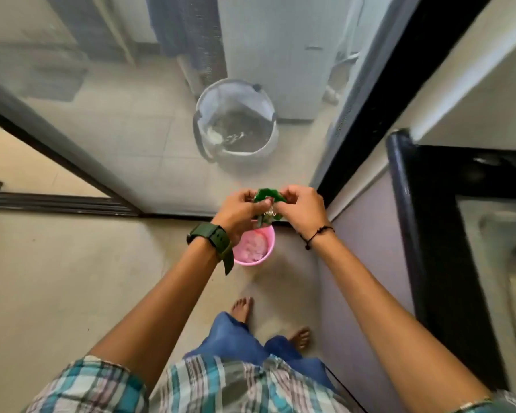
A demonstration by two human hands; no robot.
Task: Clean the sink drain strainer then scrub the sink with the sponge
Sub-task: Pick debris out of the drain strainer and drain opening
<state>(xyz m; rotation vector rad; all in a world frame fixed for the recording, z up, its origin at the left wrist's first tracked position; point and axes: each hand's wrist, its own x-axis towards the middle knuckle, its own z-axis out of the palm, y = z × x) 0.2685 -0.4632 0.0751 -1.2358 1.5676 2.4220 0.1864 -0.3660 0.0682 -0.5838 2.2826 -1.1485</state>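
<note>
Plaid shirt [191, 386] below, we clamp left hand [239, 211] and right hand [303, 210] on the green strainer [269, 195] over the pink bin [255, 248], emptying scraps; next, rinsing at the sink [513, 263].

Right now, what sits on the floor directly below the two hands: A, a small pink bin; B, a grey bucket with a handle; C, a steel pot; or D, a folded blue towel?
A: the small pink bin stands on the floor under the left hand and right hand, which hold a green item over it.
</note>
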